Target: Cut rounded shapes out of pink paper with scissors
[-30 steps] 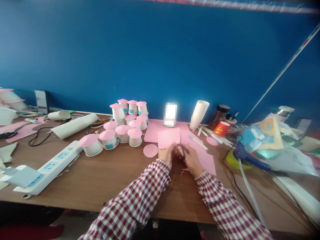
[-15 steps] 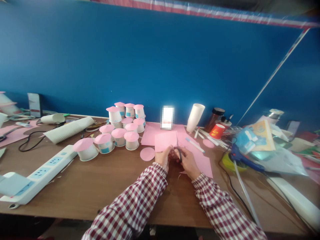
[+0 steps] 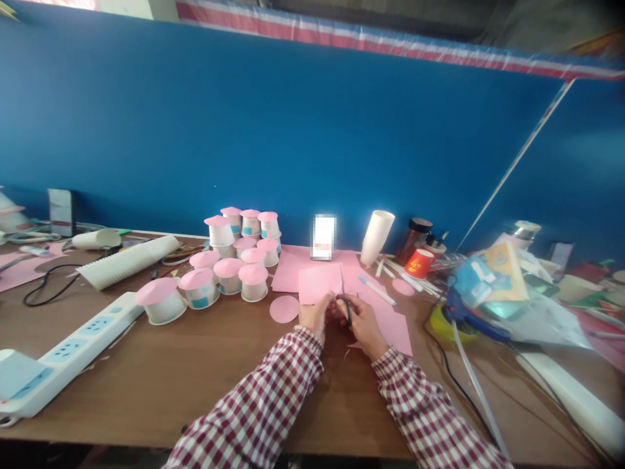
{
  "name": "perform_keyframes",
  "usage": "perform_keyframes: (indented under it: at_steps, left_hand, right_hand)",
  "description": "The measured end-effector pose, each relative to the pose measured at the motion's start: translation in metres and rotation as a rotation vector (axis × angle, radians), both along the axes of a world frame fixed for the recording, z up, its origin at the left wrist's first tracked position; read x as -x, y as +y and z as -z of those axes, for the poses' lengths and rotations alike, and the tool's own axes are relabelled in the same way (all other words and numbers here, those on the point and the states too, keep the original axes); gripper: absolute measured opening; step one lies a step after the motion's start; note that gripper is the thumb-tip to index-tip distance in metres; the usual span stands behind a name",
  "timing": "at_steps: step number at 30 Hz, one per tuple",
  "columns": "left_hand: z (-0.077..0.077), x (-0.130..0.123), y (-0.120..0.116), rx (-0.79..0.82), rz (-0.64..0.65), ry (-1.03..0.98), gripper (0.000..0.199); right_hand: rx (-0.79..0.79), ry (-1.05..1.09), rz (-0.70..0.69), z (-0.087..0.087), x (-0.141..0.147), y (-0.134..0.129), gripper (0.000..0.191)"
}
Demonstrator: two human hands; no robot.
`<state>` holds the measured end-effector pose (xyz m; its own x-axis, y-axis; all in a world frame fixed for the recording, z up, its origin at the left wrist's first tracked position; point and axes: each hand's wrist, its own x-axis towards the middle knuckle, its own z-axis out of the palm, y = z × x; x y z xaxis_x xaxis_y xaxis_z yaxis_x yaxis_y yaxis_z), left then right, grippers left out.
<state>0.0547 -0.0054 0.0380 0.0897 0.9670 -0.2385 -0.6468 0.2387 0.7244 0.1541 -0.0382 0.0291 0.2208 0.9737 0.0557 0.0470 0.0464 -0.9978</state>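
Note:
My left hand is closed on the lower edge of a pink paper piece. Close beside it on the right, my right hand grips dark-handled scissors, whose blades point up along the paper's right edge. A cut pink circle lies on the table just left of my left hand. Behind the held piece lies a larger pink sheet, and more pink paper sits under and right of my right hand.
Several paper cups with pink lids stand at the left, near a white power strip. A phone, stacked white cups, a red cup and a blue glue gun are on the brown table.
The whole view has tilted slightly, so the table items appear a little lower and further left. Both hands keep their holds on the paper and scissors.

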Motion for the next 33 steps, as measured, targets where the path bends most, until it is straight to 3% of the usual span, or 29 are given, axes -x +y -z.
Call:
perform_keyframes:
  at_steps: [33]
  left_hand:
    - [-0.009, 0.003, -0.001, 0.067, -0.012, 0.015, 0.014]
  right_hand:
    - [-0.028, -0.043, 0.006, -0.003, -0.002, -0.003, 0.035]
